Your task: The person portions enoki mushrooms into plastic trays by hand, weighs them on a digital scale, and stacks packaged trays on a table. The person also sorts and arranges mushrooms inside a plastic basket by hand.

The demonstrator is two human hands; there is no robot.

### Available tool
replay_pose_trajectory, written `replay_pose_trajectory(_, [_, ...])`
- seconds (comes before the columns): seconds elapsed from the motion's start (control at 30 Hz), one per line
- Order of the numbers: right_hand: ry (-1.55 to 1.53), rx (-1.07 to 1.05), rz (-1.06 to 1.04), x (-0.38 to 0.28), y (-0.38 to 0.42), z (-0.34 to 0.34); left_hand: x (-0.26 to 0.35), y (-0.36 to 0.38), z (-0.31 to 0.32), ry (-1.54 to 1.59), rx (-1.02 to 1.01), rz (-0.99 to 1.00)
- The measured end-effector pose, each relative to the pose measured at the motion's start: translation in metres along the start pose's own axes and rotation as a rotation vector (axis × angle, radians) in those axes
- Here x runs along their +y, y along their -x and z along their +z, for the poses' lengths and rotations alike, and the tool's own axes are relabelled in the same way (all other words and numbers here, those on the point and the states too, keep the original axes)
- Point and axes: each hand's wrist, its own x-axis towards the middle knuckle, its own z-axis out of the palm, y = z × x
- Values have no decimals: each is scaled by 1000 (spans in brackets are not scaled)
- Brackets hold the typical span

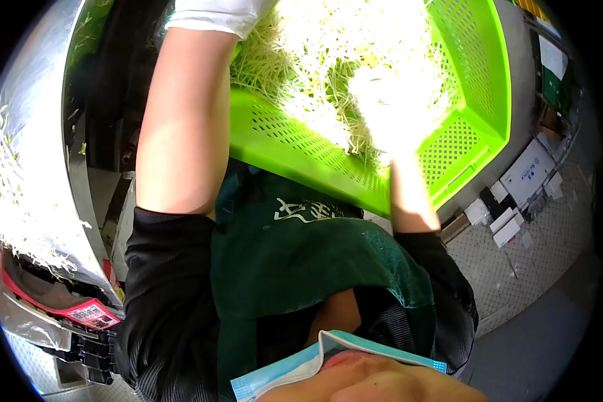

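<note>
- Two hands at once, reaching over the green basket, with pale sprouts lying heaped and loose inside.
- Pressing the gloved right hand against or into the heap, toward the basket's right side; not showing through the glare whether gripping sprouts or spreading fingers.
- Holding the gloved left hand at the far left, beside the heap; running out of view at the fingers, so not revealing whether opening, closing or carrying anything.
- Leaving more sprouts strewn across the metal counter on the left, well apart from both hands.
- Keeping the basket just beyond the green apron, with white boxes lying on the floor to the right.
- Judging progress: having plenty of sprouts in the basket, but leaving those on the counter ungathered; not showing how much is finished or remaining.
</note>
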Motion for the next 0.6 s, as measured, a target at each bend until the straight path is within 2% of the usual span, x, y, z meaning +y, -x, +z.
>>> replay_pose_trajectory(0.03, [217,229,-93,8,-11,-45,1,0,0,9,-2,0])
replay_pose_trajectory(0.1, [-166,393,248,24,-45,-133,3,0,-3,218,34,-73])
replay_pose_trajectory(0.17, [114,484,202,75,-57,-194,7,-3,-4,232,17,-110])
replay_pose_trajectory(0.2, [703,615,92,78,-67,-200,8,-4,-5,237,-5,-155])
replay_pose_trajectory(0.27, [852,630,-1,78,-61,-195,5,-7,-3,291,-45,-218])
replay_pose_trajectory(0.3, [333,457,-40,63,-62,-181,3,-7,-2,341,-92,-287])
replay_pose_trajectory(0.33, [47,310,-23,30,-60,-148,5,-5,-3,342,-99,-291])
replay_pose_trajectory(0.37, [61,211,-90,32,-36,-110,8,-4,-5,395,-64,-286])
replay_pose_trajectory(0.4, [247,-40,-7,47,-12,-64,10,-6,-7,444,-24,-277])
replay_pose_trajectory(0.43, [203,-184,-58,19,-14,-43,12,-7,-8,441,-28,-272])
replay_pose_trajectory(0.5, [87,-485,-136,-37,-17,-2,13,-8,-11,635,-111,-453])
replay_pose_trajectory(0.53, [164,-456,-373,-26,-2,21,11,-8,-9,630,-115,-457])
replay_pose_trajectory(0.57, [157,-459,-372,-14,12,34,7,-7,-6,529,-117,-403])
replay_pose_trajectory(0.6, [-162,-488,-198,0,26,40,6,-7,-4,430,-119,-347])
